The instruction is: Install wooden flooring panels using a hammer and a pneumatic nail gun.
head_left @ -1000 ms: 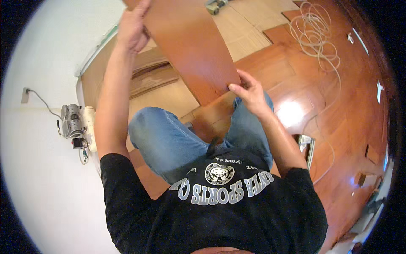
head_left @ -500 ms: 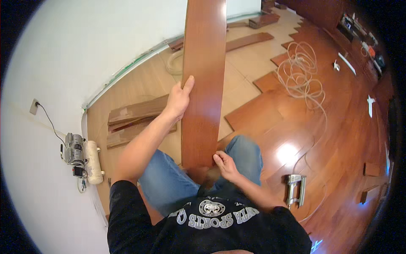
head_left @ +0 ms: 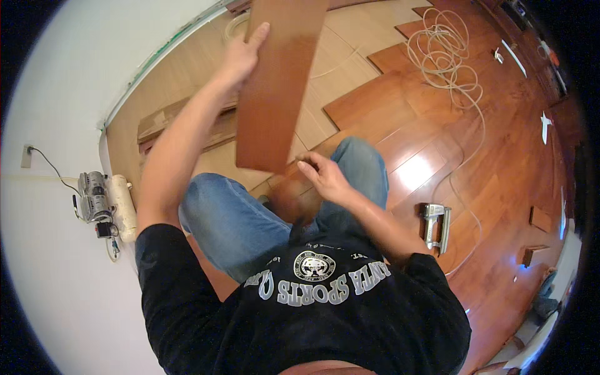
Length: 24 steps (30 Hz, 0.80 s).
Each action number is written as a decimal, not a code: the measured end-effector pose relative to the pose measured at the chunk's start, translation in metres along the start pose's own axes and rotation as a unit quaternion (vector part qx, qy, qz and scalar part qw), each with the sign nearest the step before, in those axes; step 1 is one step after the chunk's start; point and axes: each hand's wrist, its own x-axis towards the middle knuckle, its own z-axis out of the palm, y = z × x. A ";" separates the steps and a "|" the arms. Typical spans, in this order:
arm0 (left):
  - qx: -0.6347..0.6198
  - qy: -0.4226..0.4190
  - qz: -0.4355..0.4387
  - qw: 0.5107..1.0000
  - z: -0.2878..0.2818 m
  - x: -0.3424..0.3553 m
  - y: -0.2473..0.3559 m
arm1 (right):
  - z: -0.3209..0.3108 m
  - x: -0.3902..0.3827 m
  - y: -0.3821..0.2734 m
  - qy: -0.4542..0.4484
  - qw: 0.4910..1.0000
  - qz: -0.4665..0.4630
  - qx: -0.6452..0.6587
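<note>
My left hand point(head_left: 242, 57) grips a reddish-brown plank point(head_left: 275, 106) by its left edge, holding it up over lighter flooring point(head_left: 335, 69). Beside the plank's lower right corner is my right hand point(head_left: 322, 178), its fingers loosely bent and apart, off the plank. Below the plank are my knees in blue jeans. A silver nail gun point(head_left: 435, 226) lies to the right on the glossy wooden floor point(head_left: 400, 187).
Wrapped planks point(head_left: 156, 125) lie at the left near the white wall. An air compressor point(head_left: 103, 203) stands plugged in there. A coiled pale hose point(head_left: 440, 56) lies at upper right by stepped board edges point(head_left: 350, 100). Short offcuts point(head_left: 537, 219) lie far right.
Since half a second ago, the plank has shifted and tilted, its lower end higher in view with my left hand. My right hand has come away from its lower end.
</note>
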 end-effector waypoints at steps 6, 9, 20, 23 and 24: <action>0.128 -0.053 -0.096 0.986 -0.097 0.011 -0.113 | -0.069 0.007 0.041 0.135 0.952 -0.031 -0.273; 0.309 -0.072 -0.043 0.947 -0.124 -0.025 -0.229 | -0.086 -0.014 0.088 0.169 0.945 0.011 -0.281; 0.310 -0.227 -0.216 0.898 -0.083 -0.102 -0.441 | -0.074 0.005 0.104 0.083 0.890 0.039 -0.446; 0.315 -0.262 -0.211 0.887 -0.062 -0.088 -0.446 | -0.076 0.006 0.109 0.070 0.889 0.044 -0.451; 0.326 -0.275 -0.218 0.878 -0.057 -0.088 -0.449 | -0.076 0.007 0.111 0.069 0.890 0.039 -0.449</action>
